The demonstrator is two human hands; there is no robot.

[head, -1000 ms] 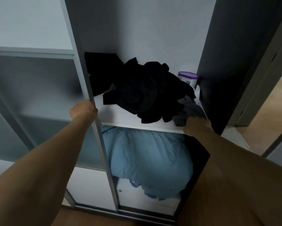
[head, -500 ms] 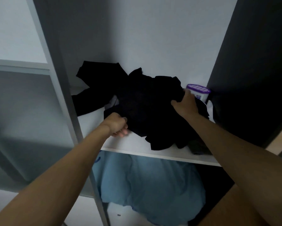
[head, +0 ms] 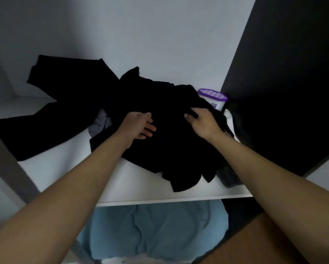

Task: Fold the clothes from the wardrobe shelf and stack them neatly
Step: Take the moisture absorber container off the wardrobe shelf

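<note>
A crumpled heap of black clothes lies on the white wardrobe shelf. A long black garment stretches from the heap toward the back left. A bit of grey cloth shows under the heap's left side, and a dark grey piece lies at its right front. My left hand rests on the heap's left part, fingers loosely spread. My right hand pinches black cloth at the heap's upper right.
A white tub with a purple perforated lid stands at the shelf's back right, close behind my right hand. A dark wardrobe side panel bounds the right. Light blue bedding fills the compartment below. A sliding door frame stands at left.
My left hand left the door frame and came onto the heap. My right hand rose from the shelf's front edge to the heap's upper right. My view moved closer.
</note>
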